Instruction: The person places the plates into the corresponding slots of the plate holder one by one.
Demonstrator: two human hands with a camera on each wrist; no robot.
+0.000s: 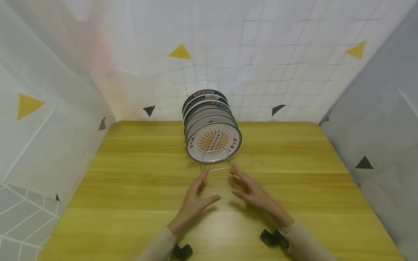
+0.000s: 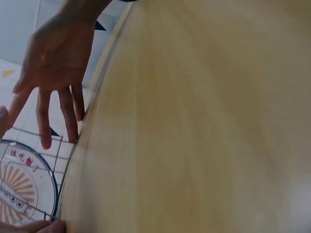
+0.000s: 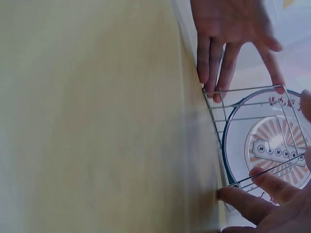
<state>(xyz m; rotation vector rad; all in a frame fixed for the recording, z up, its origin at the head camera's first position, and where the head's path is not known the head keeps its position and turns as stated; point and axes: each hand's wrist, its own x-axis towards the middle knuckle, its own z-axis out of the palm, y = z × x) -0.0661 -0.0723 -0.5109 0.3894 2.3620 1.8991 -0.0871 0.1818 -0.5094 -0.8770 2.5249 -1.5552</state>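
Several round plates (image 1: 213,142) with dark rims stand on edge, one behind another, in a wire dish rack (image 1: 220,168). The front plate bears an orange sunburst and red lettering. At the rack's near left end, my left hand (image 1: 194,201) touches the wire with extended fingers, its thumb held apart. My right hand (image 1: 256,194) mirrors it at the near right end, fingertips on the wire. In the right wrist view, fingers of the left hand (image 3: 228,24) and of the right hand (image 3: 272,204) lie along opposite sides of the rack. The rack's rear is hidden by the plates.
A wooden table (image 1: 130,181) carries the rack near its back edge. White sheeting (image 1: 147,36) with yellow and black triangles closes off the back and both sides. Dark wrist devices (image 1: 273,237) are worn at both sleeves.
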